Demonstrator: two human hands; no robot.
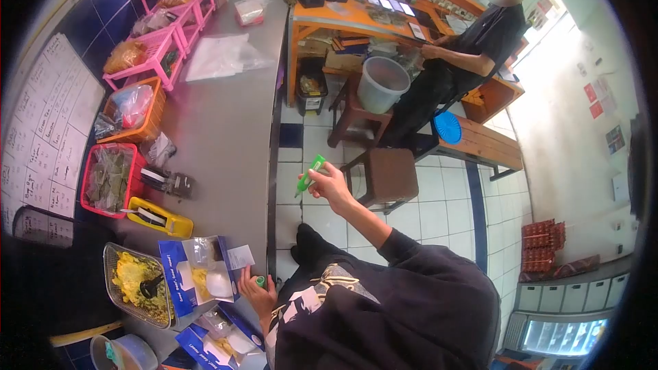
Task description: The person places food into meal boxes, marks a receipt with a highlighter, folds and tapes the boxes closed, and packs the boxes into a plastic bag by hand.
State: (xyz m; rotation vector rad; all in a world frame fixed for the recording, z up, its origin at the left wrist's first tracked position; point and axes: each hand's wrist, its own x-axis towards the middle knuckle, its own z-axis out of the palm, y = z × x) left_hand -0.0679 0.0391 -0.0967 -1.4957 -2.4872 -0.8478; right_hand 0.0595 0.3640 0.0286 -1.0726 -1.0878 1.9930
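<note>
Left hand (256, 296) at the counter edge, fingers curled about a small green cap (260, 281); fingertips beside a white slip (241, 257), contact unclear. Right hand (332, 186) closed on the green marker (312, 173), held over the tiled floor (351, 231), apart from the counter (233, 109), tip pointing away from the palm. On the counter, near: two blue-and-white boxes (179, 275) with clear windows, the slip against one; a wire basket (109, 265) of yellow food with a black utensil (151, 286) in it. Next along: yellow tape dispenser (179, 225), red basket (142, 170) of packets, orange basket (159, 111) with bags. Farther: clear plastic sheets (223, 58) beside a pink rack (195, 12). Across the floor: a brown stool (391, 173), then a pale bucket (379, 98) on another stool, and a seated person (488, 44) at an orange desk (321, 20) with phones.
</note>
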